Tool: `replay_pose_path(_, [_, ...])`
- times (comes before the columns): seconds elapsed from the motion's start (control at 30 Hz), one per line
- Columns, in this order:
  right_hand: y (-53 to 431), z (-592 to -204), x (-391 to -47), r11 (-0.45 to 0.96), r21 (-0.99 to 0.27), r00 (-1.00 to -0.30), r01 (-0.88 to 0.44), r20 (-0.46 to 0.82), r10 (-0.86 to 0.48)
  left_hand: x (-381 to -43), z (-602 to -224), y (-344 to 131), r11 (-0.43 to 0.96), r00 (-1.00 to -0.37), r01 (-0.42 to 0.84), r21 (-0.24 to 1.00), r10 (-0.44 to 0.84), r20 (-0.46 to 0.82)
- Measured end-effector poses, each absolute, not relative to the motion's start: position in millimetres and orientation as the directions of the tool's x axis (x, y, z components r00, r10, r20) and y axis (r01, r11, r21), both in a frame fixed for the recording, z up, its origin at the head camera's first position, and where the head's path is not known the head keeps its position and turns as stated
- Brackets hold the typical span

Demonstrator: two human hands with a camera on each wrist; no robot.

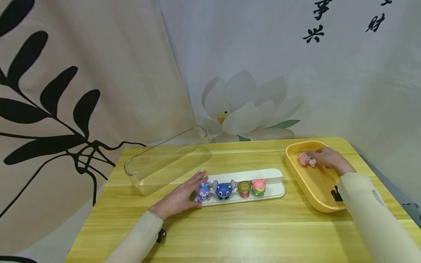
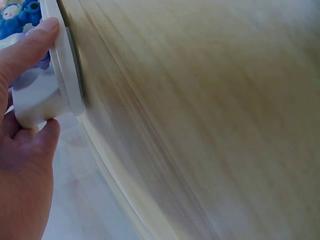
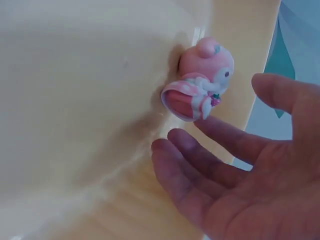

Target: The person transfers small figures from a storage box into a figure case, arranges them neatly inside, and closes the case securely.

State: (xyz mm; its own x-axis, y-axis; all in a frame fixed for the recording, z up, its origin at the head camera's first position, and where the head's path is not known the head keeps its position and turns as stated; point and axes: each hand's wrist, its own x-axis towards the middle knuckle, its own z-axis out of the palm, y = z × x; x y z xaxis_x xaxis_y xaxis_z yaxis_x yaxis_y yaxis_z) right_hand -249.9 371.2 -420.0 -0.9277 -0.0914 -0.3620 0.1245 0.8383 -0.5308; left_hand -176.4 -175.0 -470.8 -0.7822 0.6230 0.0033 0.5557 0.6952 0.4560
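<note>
My left hand grips the left end of a white display stand, thumb at the front edge and fingers at the back. On the stand's lower step stand a purple rabbit figurine, a blue big-eared figurine, an olive-green figurine and a pink pig-like figurine. My right hand reaches into a yellow tray. There a pink-hooded figurine lies by the tray wall, an index fingertip at its lower side. The right thumb stays apart from it.
A clear plastic cover lies at the back left of the wooden table. Behind the table hangs a printed curtain. The table's left edge shows in the left wrist view.
</note>
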Motion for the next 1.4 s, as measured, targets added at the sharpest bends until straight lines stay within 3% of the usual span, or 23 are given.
replay_pose_path(0.27, [372.4,-420.2,-247.7,0.831,-0.548,-0.936,0.089,-0.332,-0.118,-176.7,-468.9,-174.0,0.701,-0.784,0.551,0.452,0.620,-0.006])
replay_pose_path(0.83, [370.6,-428.1,-258.6,0.679,-0.676,-0.896,0.286,-0.440,-0.061,-176.2,-470.7,-174.3,0.692,-0.781,0.554,0.463,0.625,0.000])
replay_pose_path(1.4, [362.8,-438.3,-263.8,0.726,-0.662,-0.924,0.187,-0.368,-0.099,-176.5,-470.1,-173.9,0.696,-0.783,0.556,0.454,0.622,0.006])
